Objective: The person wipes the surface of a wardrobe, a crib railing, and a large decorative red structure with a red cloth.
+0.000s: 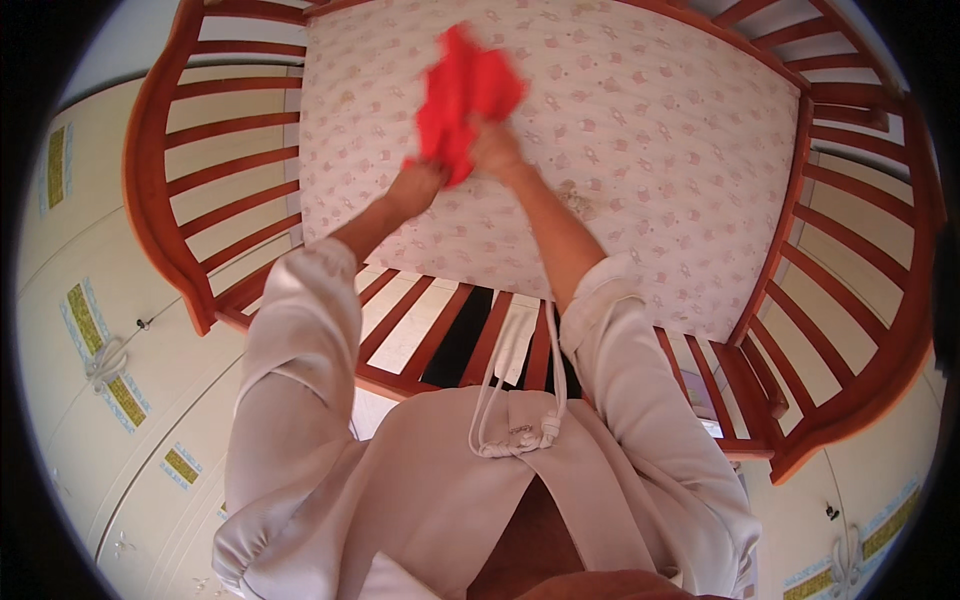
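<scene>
A red cloth (469, 82) hangs crumpled and blurred between my two hands, over the far left part of a printed mattress (645, 187). My left hand (418, 186) grips its near lower edge. My right hand (493, 148) pinches it a little farther out, on its right side. The cloth's far end spreads loosely away from me. Whether its underside touches the mattress, I cannot tell. The mattress is pale pink with small printed figures, and a brownish stain (576, 199) shows on it near my right forearm.
A reddish wooden crib surrounds the mattress, with a slatted left end (232, 154), a slatted right end (855, 217) and a low near rail (390, 382) in front of my body. Cream cabinets with decorated doors (75, 247) stand beyond the left end. Another cabinet (847, 495) is at lower right.
</scene>
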The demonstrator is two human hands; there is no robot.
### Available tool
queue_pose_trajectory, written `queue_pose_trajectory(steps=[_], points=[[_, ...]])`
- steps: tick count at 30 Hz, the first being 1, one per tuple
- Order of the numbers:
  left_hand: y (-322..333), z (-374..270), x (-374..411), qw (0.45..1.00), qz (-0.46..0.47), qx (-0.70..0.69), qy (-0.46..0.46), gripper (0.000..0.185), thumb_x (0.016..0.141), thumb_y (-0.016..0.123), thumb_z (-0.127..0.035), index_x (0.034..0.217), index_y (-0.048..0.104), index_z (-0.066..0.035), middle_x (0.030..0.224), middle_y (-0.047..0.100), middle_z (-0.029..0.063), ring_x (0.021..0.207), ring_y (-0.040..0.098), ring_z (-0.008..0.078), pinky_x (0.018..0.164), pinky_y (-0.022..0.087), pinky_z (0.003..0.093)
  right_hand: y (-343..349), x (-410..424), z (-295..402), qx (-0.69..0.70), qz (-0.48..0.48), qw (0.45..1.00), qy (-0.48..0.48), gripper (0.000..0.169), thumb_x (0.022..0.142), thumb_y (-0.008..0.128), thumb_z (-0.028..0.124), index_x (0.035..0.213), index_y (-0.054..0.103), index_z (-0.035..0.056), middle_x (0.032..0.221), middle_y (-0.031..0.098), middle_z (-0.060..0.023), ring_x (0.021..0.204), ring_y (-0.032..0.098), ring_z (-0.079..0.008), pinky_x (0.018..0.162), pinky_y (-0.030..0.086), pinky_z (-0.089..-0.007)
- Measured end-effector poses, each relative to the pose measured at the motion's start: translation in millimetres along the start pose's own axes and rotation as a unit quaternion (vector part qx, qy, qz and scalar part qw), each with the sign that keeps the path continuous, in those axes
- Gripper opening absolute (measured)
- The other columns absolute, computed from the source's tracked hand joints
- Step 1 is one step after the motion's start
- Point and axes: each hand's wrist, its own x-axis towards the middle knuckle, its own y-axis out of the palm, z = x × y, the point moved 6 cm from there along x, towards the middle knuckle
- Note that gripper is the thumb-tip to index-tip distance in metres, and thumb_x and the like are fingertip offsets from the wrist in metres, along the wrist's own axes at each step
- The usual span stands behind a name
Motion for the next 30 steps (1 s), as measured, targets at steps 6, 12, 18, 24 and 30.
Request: queue_pose_trajectory(steps=[6,12,18,24,30], points=[[73.2,-33.6,-82.0,0.963,0.203,-0.168,0.057,0.031,0.074,0.057,-0.002,0.102,0.068,-0.011,0.093,0.068,0.0145,0.089,0.065,0.0338,0.078,0.051,0.0436,105.4,-116.8,60.0,-0.21,0.33,0.902,-0.184,0.013,0.078,0.057,0.009,0.088,0.064,0.005,0.085,0.067,-0.0169,0.084,0.065,-0.0355,0.073,0.052,-0.0455],[14.4,-95.8,14.2,0.979,-0.069,-0.126,0.148,0.013,0.077,0.056,-0.011,0.078,0.067,-0.004,0.083,0.066,0.0162,0.081,0.065,0.0322,0.066,0.053,0.0442,-46.4,-128.0,-10.1,-0.278,0.037,0.96,0.013,0.017,0.077,0.058,0.012,0.092,0.064,0.0069,0.084,0.067,-0.0162,0.076,0.064,-0.0368,0.069,0.051,-0.0471],[-4.6,-21.0,-25.9,0.993,-0.06,-0.035,0.098,0.013,0.074,0.06,-0.013,0.076,0.07,-0.006,0.087,0.067,0.0152,0.085,0.065,0.032,0.065,0.054,0.0421,-3.5,-96.3,15.7,-0.259,-0.014,0.965,0.04,0.033,0.074,0.067,0.019,0.106,0.067,0.0084,0.088,0.068,-0.0181,0.083,0.066,-0.0344,0.074,0.053,-0.0439],[65.3,112.6,-187.1,0.99,0.143,0.003,-0.015,0.014,0.078,0.056,-0.013,0.077,0.07,-0.009,0.078,0.068,0.0122,0.075,0.068,0.0304,0.065,0.054,0.0433,195.3,-91.8,133.0,-0.143,0.188,0.966,-0.106,0.029,0.073,0.062,0.013,0.101,0.069,0.0077,0.096,0.068,-0.0148,0.092,0.064,-0.0328,0.081,0.052,-0.0435],[91.8,89.8,-213.6,0.962,0.27,-0.025,0.021,0.016,0.075,0.061,-0.012,0.085,0.072,-0.011,0.082,0.069,0.0128,0.079,0.067,0.0315,0.066,0.052,0.0429,239.2,-137.9,148.2,-0.27,0.417,0.859,-0.122,0.023,0.074,0.059,0.008,0.093,0.071,0.0049,0.095,0.069,-0.016,0.091,0.066,-0.0327,0.08,0.053,-0.044]])
